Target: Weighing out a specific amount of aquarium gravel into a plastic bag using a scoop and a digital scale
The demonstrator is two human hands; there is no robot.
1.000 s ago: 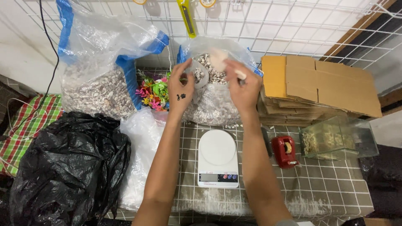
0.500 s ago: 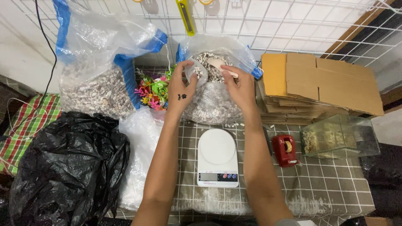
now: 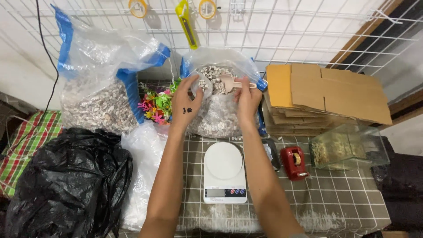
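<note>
An open clear plastic bag of pebbles (image 3: 220,112) stands at the back of the table, behind a white kitchen scale (image 3: 224,169). My left hand (image 3: 188,103) grips the bag's front rim and holds a small clear bag (image 3: 199,87) open at its mouth. My right hand (image 3: 247,99) holds a small tan scoop (image 3: 231,82) loaded with pebbles, tipped toward the small bag over the big bag's opening.
A larger blue-edged bag of gravel (image 3: 99,101) stands at the left, with colourful plastic plants (image 3: 156,105) beside it. Flattened cardboard boxes (image 3: 326,94), a glass tank (image 3: 346,147) and a red tape dispenser (image 3: 294,162) lie to the right. A black rubbish bag (image 3: 66,180) sits front left.
My right hand has drawn the scoop up out of the pebbles and now holds it level and full beside my left hand. My left hand has stayed on the bag rim.
</note>
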